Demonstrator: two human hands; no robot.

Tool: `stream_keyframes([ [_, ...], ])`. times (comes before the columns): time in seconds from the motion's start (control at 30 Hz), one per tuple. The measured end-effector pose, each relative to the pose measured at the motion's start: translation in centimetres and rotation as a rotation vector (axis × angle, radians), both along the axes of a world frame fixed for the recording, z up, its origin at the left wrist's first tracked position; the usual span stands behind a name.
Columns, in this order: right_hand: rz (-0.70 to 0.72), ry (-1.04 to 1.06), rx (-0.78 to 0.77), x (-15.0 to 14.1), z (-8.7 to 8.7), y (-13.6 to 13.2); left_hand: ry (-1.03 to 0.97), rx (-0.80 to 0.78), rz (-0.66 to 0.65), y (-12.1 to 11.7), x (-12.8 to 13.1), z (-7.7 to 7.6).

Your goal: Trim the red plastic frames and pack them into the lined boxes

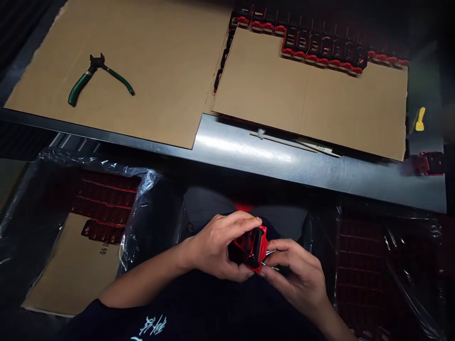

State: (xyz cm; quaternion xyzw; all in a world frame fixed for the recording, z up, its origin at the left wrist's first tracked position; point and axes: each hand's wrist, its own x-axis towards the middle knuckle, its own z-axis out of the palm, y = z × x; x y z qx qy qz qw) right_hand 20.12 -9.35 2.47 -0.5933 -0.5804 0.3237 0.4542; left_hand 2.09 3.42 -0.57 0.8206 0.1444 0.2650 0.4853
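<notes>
Close to my body, my left hand (227, 244) is closed around a small red and black plastic part (255, 247), fingers over its top and thumb under its lower edge. The part is tilted, with its red face to the right. My right hand (296, 267) is at that face, its fingers pinched on a thin shiny metal tool (270, 252). Most of this tool is hidden by the fingers, so its exact kind does not show. Its end is at the part's red face; whether it touches cannot be made out.
On the metal table (241, 147) lie two cardboard sheets (159, 61), green-handled cutting pliers (95, 66), rows of red and black parts (323, 47), a cotton-tipped stick (284, 141), a yellow piece (420, 119) and a single part (432, 163). Plastic-lined bins (142, 177) with red parts flank me.
</notes>
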Motion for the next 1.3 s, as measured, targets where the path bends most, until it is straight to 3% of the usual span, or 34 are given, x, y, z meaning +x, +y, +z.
stream_keyframes([
  [0.2,0.098,0.071,-0.103,-0.13,0.31,-0.24,-0.041,0.022,0.052,-0.19,-0.36,-0.55],
  [0.4,0.011,-0.154,0.078,0.15,0.54,-0.76,-0.059,0.041,0.027,-0.05,-0.20,-0.54],
  [0.63,0.053,-0.097,0.164,0.12,0.88,-0.20,-0.071,0.040,0.044,-0.29,-0.15,-0.53],
  [1.03,-0.023,0.029,0.137,-0.09,0.08,-0.22,-0.065,0.040,0.075,-0.59,-0.14,-0.57],
  [1.3,0.003,0.011,0.119,0.05,0.03,-0.29,-0.067,0.057,0.058,-0.48,-0.05,-0.56],
])
